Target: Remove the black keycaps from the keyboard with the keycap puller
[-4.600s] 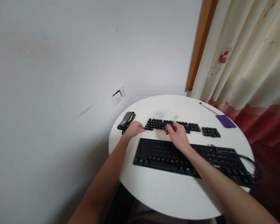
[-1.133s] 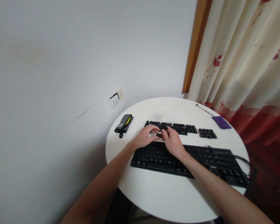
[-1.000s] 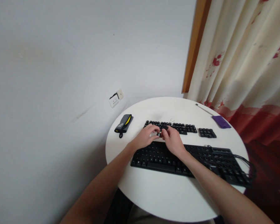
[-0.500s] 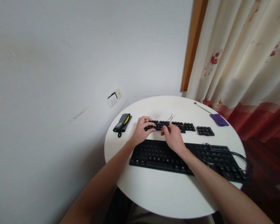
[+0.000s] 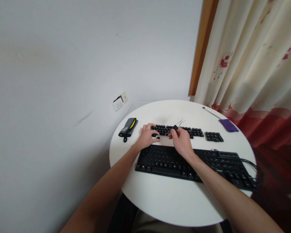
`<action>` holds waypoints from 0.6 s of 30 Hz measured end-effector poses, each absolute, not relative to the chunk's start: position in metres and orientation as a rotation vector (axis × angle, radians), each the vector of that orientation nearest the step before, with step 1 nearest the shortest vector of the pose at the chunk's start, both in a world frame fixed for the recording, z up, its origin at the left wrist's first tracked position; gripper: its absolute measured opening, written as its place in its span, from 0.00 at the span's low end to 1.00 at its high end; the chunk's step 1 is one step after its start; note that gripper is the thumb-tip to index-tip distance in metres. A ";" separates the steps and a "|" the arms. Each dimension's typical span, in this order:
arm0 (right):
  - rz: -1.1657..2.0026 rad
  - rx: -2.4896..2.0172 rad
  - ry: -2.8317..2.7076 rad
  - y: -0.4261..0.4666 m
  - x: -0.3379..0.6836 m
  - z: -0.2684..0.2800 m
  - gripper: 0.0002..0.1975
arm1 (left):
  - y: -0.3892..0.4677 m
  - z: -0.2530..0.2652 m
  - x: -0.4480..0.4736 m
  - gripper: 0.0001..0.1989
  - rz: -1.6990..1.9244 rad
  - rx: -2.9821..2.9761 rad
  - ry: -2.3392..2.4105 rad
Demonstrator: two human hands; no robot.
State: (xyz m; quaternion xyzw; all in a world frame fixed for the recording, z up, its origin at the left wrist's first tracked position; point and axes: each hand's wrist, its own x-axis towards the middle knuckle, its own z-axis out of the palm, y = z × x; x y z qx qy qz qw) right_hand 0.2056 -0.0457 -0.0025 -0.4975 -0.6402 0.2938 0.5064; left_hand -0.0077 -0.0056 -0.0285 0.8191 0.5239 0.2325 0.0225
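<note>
One pale wall (image 5: pixel 63 64) and a patterned curtain (image 5: pixel 244 71) stand by a round white table (image 5: pixel 165 204). On it lies a black keyboard (image 5: pixel 168 158), much of its left part stripped, the long front bar still on. Loose keys (image 5: pixel 197 132) sit in rows beyond it. The right hand (image 5: pixel 182 142) is clamped on a wire puller (image 5: pixel 175 127); the left hand (image 5: pixel 145 137) has thumb and fingers apart beside a small key (image 5: pixel 158 138).
</note>
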 end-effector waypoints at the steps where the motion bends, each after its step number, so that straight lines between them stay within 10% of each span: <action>1: 0.714 -1.194 -1.540 -0.046 0.206 -0.002 0.15 | -0.006 -0.029 -0.008 0.16 0.726 2.531 1.635; 18: 0.718 -1.142 -1.551 -0.045 0.206 -0.003 0.16 | 0.000 -0.036 -0.009 0.29 0.818 2.475 1.756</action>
